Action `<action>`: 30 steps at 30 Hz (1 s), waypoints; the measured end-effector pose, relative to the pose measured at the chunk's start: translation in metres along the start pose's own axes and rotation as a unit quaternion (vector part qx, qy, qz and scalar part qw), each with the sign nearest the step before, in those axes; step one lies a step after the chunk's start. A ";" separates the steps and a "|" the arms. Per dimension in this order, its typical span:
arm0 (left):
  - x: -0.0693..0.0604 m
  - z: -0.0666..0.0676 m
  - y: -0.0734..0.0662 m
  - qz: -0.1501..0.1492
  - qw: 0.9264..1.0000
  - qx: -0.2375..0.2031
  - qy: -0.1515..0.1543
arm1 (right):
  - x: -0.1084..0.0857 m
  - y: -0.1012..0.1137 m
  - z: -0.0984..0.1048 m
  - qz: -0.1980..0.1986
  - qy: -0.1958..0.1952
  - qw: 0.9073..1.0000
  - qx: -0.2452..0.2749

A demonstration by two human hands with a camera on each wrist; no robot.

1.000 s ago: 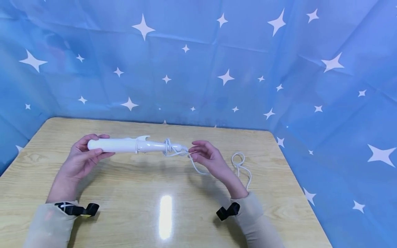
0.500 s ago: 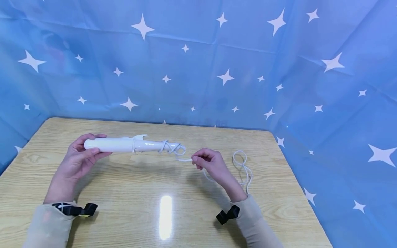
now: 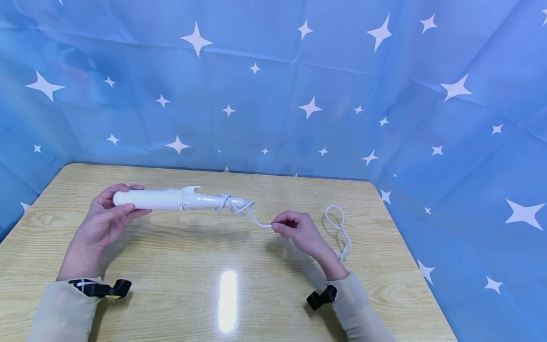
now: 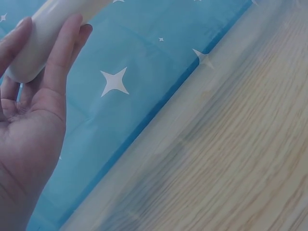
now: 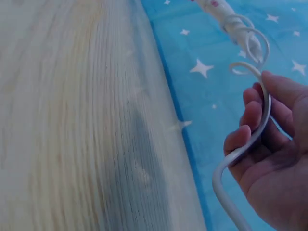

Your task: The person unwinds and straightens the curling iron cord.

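Observation:
A white wand-shaped appliance [image 3: 149, 200] with a small lever is held level above the table; my left hand [image 3: 102, 216] grips its thick left end. In the left wrist view the fingers and thumb lie around the white barrel [image 4: 41, 43]. White cord [image 3: 232, 205] winds loosely round the narrow right end. My right hand [image 3: 301, 233] pinches the cord a short way right of that end. In the right wrist view the cord [image 5: 224, 185] runs across the fingers of the right hand [image 5: 279, 144], below the wrapped handle [image 5: 231, 24].
More of the cord lies in a loop [image 3: 342, 228] on the table's right side. The wooden table [image 3: 179, 285] reaches back to a blue curtain [image 3: 265, 85] with white stars. A black wrist camera sits on each sleeve.
My right hand has taken hold of the cord and moved right and toward me, drawing out a longer stretch. Fewer coils show round the handle. The appliance has shifted slightly left.

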State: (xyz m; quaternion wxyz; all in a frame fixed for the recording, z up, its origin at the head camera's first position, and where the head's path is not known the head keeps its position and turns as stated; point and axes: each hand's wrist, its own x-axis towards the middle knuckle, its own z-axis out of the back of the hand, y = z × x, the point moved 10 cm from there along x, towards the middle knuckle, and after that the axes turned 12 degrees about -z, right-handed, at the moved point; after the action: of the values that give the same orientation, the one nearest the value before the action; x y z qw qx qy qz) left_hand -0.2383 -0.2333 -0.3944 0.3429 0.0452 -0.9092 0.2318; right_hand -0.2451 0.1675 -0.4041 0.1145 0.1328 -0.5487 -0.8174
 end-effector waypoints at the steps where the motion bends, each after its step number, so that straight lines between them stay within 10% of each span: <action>1: 0.000 0.000 -0.001 -0.002 1.000 -0.001 -0.002 | 0.000 -0.002 0.003 0.001 -0.005 1.000 -0.003; 30: -0.005 0.002 -0.001 0.003 1.000 0.014 -0.008 | 0.012 -0.016 0.000 -0.042 0.009 0.994 -0.096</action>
State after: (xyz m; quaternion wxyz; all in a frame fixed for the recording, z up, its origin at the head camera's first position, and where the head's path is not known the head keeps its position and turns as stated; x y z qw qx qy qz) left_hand -0.2357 -0.2357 -0.3988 0.3345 0.0487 -0.9087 0.2451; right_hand -0.2573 0.1697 -0.4202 0.0971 0.1510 -0.4607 -0.8692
